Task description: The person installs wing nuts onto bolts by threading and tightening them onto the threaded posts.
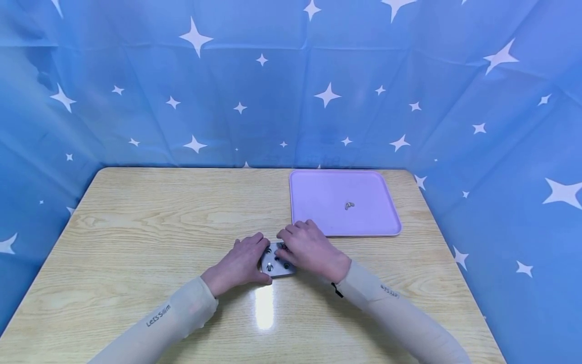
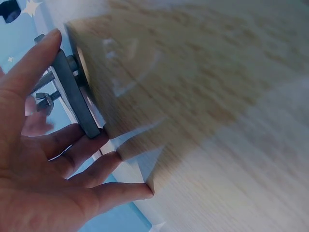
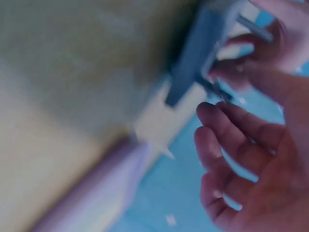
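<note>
A grey metal plate (image 1: 278,270) with several upright bolts (image 2: 41,83) sits on the table between the hands. My left hand (image 1: 242,263) grips it by the edges, thumb on one side and fingertips on the other. A wing nut (image 2: 47,101) sits on one bolt, facing the palm in the left wrist view. At the plate's upper right, my right hand (image 1: 311,250) pinches at a bolt with thumb and fingers, seemingly on a wing nut mostly hidden by the fingertips. The right wrist view shows the plate (image 3: 195,55) blurred beside the right fingers (image 3: 210,116).
A purple tray (image 1: 318,197) lies at the back right of the wooden table (image 1: 173,212), just beyond the right hand. Some small metal pieces (image 1: 349,206), likely wing nuts, lie in it. A blue star-patterned curtain (image 1: 273,126) hangs behind and at both sides.
</note>
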`<action>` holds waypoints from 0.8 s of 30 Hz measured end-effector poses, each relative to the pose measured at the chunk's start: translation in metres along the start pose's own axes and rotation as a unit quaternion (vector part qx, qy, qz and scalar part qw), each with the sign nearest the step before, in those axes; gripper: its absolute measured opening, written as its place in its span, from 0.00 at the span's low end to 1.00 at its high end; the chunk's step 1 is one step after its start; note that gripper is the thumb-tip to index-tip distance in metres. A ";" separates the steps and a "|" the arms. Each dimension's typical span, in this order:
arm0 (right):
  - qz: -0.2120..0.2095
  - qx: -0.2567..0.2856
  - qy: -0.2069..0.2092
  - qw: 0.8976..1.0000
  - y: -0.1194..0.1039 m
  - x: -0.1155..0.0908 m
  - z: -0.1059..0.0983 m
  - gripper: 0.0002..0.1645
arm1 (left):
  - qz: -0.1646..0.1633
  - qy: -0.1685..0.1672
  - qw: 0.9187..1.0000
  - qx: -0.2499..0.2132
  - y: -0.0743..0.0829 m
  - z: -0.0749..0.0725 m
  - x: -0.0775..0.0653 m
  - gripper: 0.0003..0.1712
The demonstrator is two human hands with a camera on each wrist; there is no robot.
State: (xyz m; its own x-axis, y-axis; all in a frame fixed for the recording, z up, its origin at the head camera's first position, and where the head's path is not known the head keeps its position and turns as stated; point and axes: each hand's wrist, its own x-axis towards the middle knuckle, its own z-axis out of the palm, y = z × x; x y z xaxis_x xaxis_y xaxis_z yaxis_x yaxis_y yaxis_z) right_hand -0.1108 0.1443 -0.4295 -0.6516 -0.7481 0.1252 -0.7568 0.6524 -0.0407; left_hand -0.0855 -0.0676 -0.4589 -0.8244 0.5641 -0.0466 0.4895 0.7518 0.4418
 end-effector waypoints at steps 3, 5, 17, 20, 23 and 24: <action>-0.037 0.007 -0.027 0.999 0.005 -0.001 -0.011 0.21 | 0.000 0.001 1.000 0.001 0.000 0.000 0.000 0.40; -0.074 0.008 -0.048 0.996 0.009 -0.001 -0.016 0.22 | -0.002 0.001 1.000 0.000 -0.001 0.000 -0.001 0.40; -0.125 -0.048 -0.089 0.987 0.013 -0.003 -0.016 0.20 | -0.004 -0.003 1.000 0.001 -0.001 0.000 0.000 0.40; -0.124 -0.057 -0.077 0.988 0.013 -0.003 -0.015 0.18 | -0.005 -0.003 1.000 0.000 0.000 0.000 0.000 0.40; -0.123 -0.065 -0.059 0.988 0.014 -0.002 -0.011 0.13 | -0.002 0.000 1.000 0.000 0.000 0.000 0.000 0.39; -0.122 -0.066 -0.051 0.989 0.014 -0.001 -0.009 0.12 | -0.002 0.001 1.000 0.000 0.000 0.000 0.000 0.39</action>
State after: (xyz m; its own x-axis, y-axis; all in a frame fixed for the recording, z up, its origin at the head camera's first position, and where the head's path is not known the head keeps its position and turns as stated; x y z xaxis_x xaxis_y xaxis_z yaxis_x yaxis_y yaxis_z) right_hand -0.1198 0.1554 -0.4210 -0.4572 -0.8893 0.0140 -0.8833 0.4558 0.1095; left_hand -0.0853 -0.0674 -0.4585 -0.8266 0.5608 -0.0473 0.4862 0.7539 0.4418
